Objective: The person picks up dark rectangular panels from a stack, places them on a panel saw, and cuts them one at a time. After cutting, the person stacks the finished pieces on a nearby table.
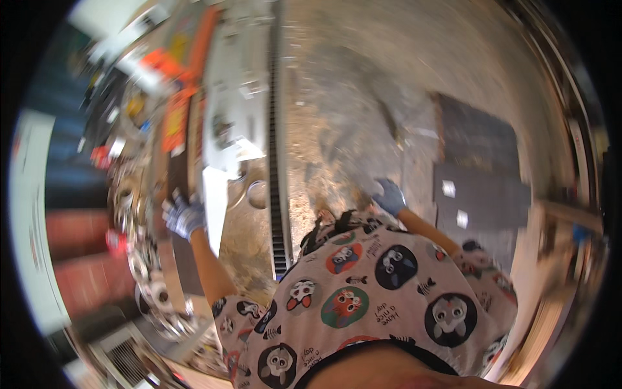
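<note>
My left hand point(184, 216), in a pale striped work glove, is stretched out over a long dark strip point(177, 172) at the machine's left side. Its fingers look spread; blur hides whether they touch the strip. Right beside it lies a white pointed sheet or panel point(214, 201). Over the floor hangs my right hand point(389, 197), in a blue-grey glove, thumb and fingers apart and nothing seen in it. The long pale machine bed point(236, 71) runs away from me, with a dark ribbed track point(277, 162) along its right edge.
Orange-red labels point(173, 120) mark the machine's left side. Several rolls and loose parts point(133, 194) crowd the far left. Sawdust-like debris point(301, 139) covers the floor by the track. Dark flat boards point(479, 188) lie on the right, near wooden framing point(551, 272).
</note>
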The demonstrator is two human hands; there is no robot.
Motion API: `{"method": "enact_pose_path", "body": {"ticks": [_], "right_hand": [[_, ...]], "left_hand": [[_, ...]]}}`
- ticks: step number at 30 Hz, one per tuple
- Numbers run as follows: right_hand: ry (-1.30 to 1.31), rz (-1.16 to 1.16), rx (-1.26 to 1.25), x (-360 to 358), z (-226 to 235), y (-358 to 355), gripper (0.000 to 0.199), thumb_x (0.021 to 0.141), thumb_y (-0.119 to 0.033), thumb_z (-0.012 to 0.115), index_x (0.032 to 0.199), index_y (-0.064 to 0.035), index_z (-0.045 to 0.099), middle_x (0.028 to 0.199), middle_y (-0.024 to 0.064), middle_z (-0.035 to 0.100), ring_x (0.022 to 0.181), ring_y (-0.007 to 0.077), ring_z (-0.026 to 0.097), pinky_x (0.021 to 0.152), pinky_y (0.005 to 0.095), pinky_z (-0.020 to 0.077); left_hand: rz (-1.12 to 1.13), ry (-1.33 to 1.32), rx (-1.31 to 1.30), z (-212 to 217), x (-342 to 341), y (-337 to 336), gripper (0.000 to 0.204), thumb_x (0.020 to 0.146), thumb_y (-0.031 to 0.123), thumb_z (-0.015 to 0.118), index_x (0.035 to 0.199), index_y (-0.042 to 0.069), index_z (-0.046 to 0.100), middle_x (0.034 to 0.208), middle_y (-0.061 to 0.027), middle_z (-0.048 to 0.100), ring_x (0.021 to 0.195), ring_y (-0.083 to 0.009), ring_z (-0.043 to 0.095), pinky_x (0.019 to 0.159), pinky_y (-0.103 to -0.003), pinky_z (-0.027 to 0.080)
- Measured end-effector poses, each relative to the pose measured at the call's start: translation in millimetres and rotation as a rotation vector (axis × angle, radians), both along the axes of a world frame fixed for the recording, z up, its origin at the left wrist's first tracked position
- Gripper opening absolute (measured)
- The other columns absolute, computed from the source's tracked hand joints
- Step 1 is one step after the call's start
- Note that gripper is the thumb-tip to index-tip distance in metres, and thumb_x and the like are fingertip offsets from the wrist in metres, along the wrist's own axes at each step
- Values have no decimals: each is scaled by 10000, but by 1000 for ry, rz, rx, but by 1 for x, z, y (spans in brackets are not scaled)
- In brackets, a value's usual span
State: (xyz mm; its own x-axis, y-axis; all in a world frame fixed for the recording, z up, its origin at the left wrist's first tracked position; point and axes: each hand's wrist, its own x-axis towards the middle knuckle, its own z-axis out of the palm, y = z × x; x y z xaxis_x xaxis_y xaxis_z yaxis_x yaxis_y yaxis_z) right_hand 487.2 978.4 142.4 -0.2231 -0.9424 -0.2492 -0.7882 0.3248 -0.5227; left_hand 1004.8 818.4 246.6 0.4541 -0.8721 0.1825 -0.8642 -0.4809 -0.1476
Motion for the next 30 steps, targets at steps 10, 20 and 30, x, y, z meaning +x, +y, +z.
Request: {"method": "enact_pose_path", "body": {"ticks": [10, 20, 30], "right_hand": [[-189, -1762, 74, -93, -5, 160, 815, 651, -464, 680, 1328, -136, 366, 1297, 178, 456, 1189, 334, 452, 980, 398, 375], [-198, -1217, 222, -124, -128, 202, 411, 664, -278, 674, 1034, -111, 612, 1062, 129, 608, 952, 260, 579, 841, 371, 464], [-1345, -1647, -3, -136, -126, 191, 254, 776, -313, 618, 952, -130, 602, 996, 18, 562, 871, 240, 521, 752, 469, 444]], "left_hand": [[-115, -57, -232, -44, 46, -77, 631, 852, 607, 388, 1398, 314, 266, 1457, -117, 235, 1303, -362, 263, 1056, -444, 258], [-1143, 1078, -147, -73, -273, 36, 577, 807, 162, 587, 1323, 18, 370, 1316, -167, 429, 1224, -278, 405, 1037, -335, 293], [-1234, 1351, 785, -173, -456, 144, 541, 799, 191, 613, 1278, 32, 418, 1187, -186, 521, 1022, -323, 533, 870, -369, 430]]}}
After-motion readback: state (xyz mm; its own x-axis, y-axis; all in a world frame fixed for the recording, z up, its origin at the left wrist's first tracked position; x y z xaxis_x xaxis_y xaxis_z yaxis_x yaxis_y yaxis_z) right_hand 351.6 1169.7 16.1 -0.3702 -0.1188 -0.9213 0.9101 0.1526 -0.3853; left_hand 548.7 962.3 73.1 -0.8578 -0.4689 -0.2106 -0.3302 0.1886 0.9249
